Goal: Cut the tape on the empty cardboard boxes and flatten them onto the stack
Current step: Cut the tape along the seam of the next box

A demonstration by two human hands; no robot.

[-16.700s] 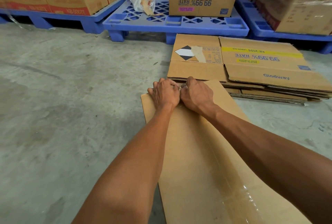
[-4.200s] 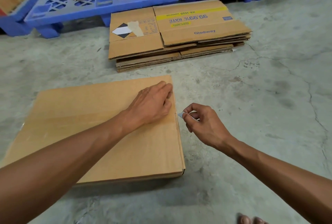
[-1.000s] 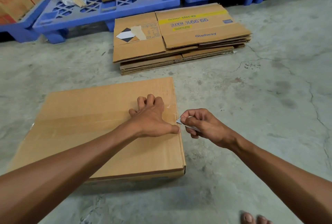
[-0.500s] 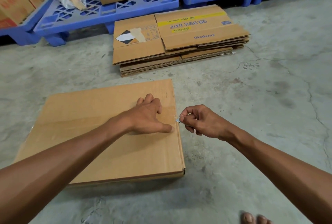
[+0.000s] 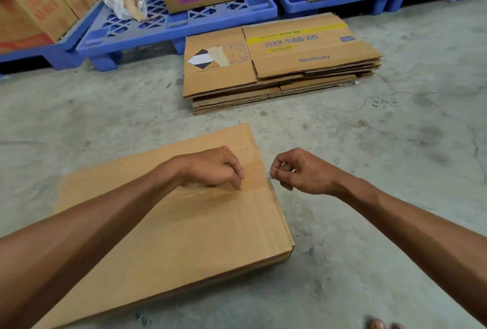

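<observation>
Right hand (image 5: 303, 173) pinches small pale blade (image 5: 269, 175) at taped edge of flat brown cardboard box (image 5: 184, 223); left hand (image 5: 213, 168), curled, presses box on floor. Risk: blade slipping toward left fingertips.

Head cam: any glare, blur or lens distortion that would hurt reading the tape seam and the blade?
Head view: soft even light, faint shadows. Slight glare streak on the clear tape beside the left hand. Small blade pinched in the right hand is tiny and soft, detail unreadable. Wide-angle bends the blue pallets; flattened stack print stays sharp.
</observation>
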